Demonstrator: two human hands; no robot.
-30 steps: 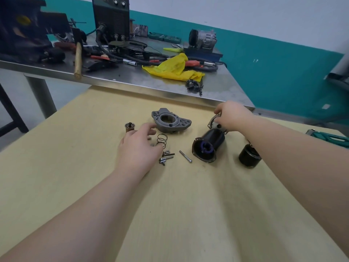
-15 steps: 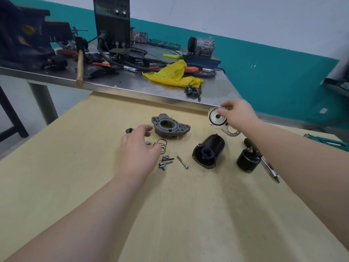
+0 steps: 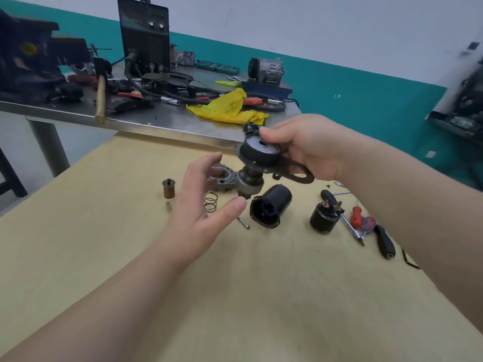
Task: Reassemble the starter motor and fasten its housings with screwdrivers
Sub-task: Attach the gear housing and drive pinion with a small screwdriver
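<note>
My right hand [image 3: 308, 147] grips a dark gear and pinion assembly [image 3: 257, 163] with a bracket, lifted above the wooden table [image 3: 235, 283]. Just left of it and below, my left hand [image 3: 201, 205] hovers with fingers spread, the thumb close under the pinion and holding nothing. On the table lie the grey aluminium end housing [image 3: 224, 176], partly hidden behind my left hand, a spring [image 3: 211, 201], the black motor body [image 3: 270, 206] on its side, a black solenoid [image 3: 325, 218], a brass plunger [image 3: 168, 188], a bolt [image 3: 243, 222] and screwdrivers [image 3: 366, 223].
A steel workbench [image 3: 156, 118] stands behind the wooden table, cluttered with a hammer [image 3: 100, 100], a yellow rag [image 3: 230, 108], cables, a welding unit [image 3: 146, 37] and a compressor [image 3: 266, 70]. A small hex key [image 3: 409, 259] lies at the table's right edge.
My right hand has lifted the gear assembly off the table and brought it leftward toward the middle. My left hand has risen from the small parts and spread its fingers beneath it.
</note>
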